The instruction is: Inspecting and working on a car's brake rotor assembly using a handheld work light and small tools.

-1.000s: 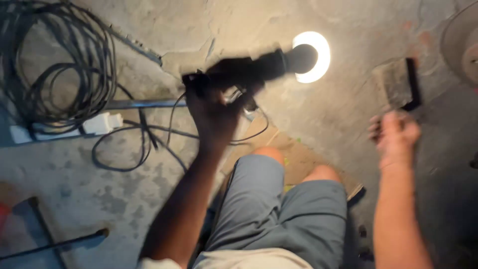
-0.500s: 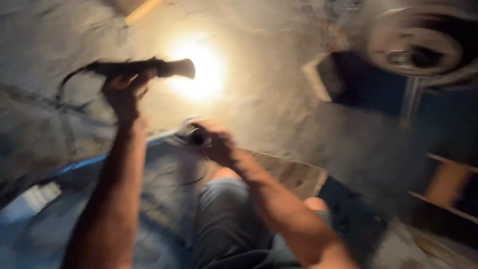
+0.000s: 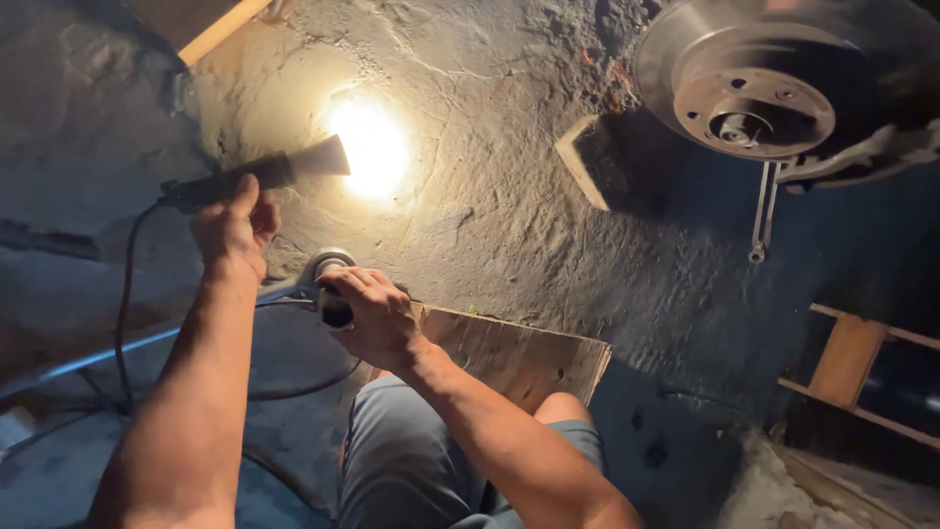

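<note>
Head view: left hand [image 3: 233,227] grips black corded work lamp [image 3: 257,174]; right hand [image 3: 370,315] clasps round metal cylinder [image 3: 331,284].

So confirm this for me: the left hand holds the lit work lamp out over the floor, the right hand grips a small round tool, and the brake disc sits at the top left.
Not quite. In the head view the brake disc sits at the top right, not the top left. The rest stands: the left hand holds the lit work lamp out over the floor, and the right hand grips a small round tool.
</note>
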